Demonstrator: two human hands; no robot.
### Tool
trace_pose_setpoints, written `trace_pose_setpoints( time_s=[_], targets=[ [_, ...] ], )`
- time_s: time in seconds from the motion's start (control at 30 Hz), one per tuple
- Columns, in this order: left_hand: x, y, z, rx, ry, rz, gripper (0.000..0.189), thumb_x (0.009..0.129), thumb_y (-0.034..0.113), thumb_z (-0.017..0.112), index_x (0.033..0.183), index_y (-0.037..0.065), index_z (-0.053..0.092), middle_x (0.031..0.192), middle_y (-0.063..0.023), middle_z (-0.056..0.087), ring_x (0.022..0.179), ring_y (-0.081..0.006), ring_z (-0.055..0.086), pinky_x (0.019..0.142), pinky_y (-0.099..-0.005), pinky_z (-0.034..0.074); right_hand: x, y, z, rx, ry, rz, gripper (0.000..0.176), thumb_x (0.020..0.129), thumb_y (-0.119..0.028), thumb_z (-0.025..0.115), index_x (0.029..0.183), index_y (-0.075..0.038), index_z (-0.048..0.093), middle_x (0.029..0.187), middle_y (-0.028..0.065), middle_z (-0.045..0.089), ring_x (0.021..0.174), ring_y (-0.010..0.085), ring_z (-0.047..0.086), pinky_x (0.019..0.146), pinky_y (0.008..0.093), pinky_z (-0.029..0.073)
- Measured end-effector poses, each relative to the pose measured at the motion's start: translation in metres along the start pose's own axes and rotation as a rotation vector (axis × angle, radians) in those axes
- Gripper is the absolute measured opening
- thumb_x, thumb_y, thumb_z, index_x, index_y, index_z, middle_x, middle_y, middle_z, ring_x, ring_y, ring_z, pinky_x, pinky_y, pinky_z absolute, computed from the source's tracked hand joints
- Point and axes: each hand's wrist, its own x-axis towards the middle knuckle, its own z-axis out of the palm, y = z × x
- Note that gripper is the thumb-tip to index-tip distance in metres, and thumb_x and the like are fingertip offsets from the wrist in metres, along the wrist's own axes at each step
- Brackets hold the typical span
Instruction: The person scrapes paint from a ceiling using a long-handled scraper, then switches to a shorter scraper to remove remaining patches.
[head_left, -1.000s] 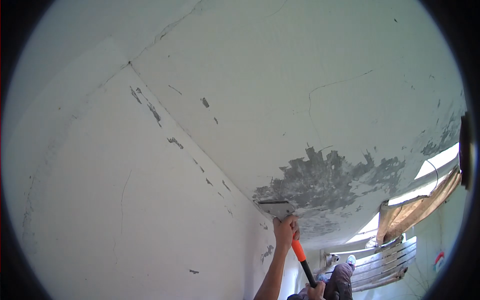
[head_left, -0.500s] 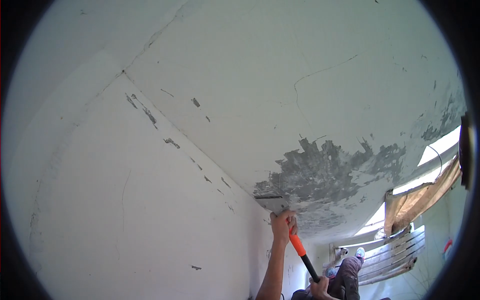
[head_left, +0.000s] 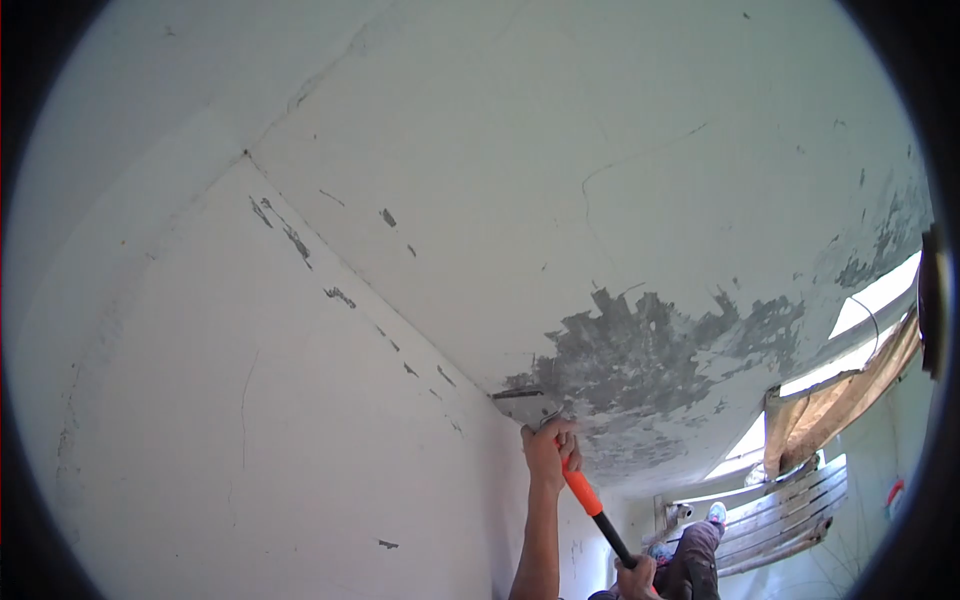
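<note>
A long-handled scraper with a wide metal blade and an orange-and-black handle is held in both hands. My left hand is wrapped round the upper end of the handle, just below the blade. Further down, my right hand grips the black part near the lower end. The blade's edge lies against the white surface by the corner line, at the left end of a grey patch where the paint is gone. Whether the blade presses on the surface cannot be made out.
A white wall with small chipped spots meets the patched surface along a slanting seam. At lower right are a slatted wooden platform, a brown cloth by a bright opening, and my shoe and trouser leg.
The scraper blade and both hands have shifted slightly left, bringing the blade closer to the corner seam. The view has also moved a little. Both hands keep their grip.
</note>
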Motion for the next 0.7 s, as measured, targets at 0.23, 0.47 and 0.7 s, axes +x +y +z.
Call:
trace_pose_setpoints(
  time_s=[0.23, 0.47, 0.7],
  targets=[
    [0.006, -0.029, -0.003, 0.063, 0.094, -0.003, 0.034, 0.073, 0.007, 0.062, 0.057, 0.012, 0.032, 0.045, -0.0010, 0.030, 0.030, -0.0164, 0.031, 0.030, -0.0319, 0.026, 0.003, 0.062, 0.014, -0.103, 0.152, -0.141, 0.025, 0.083, -0.018, 0.073, 0.083, 0.006, 0.067, 0.064, 0.0115, 0.059, 0.058, 0.0211, 0.052, 0.055, 0.0416, 0.044],
    [0.010, -0.041, -0.011, 0.083, 0.066, -0.035, 0.035, 0.076, 0.011, 0.061, 0.058, 0.013, 0.031, 0.045, -0.0015, 0.029, 0.029, -0.0181, 0.031, 0.032, -0.0340, 0.029, -0.001, 0.041, 0.003, -0.047, 0.038, -0.050, 0.030, 0.085, -0.022, 0.071, 0.080, 0.007, 0.067, 0.062, 0.0139, 0.062, 0.058, 0.0218, 0.056, 0.056, 0.0423, 0.045],
    [0.002, -0.018, -0.001, 0.022, 0.063, -0.025, 0.037, 0.077, 0.010, 0.062, 0.059, 0.012, 0.031, 0.046, -0.0010, 0.029, 0.029, -0.0179, 0.032, 0.032, -0.0345, 0.029, -0.001, 0.036, 0.001, -0.066, 0.071, -0.065, 0.029, 0.086, -0.022, 0.071, 0.077, 0.006, 0.066, 0.056, 0.0085, 0.057, 0.053, 0.0175, 0.052, 0.052, 0.0401, 0.043]
  ],
)
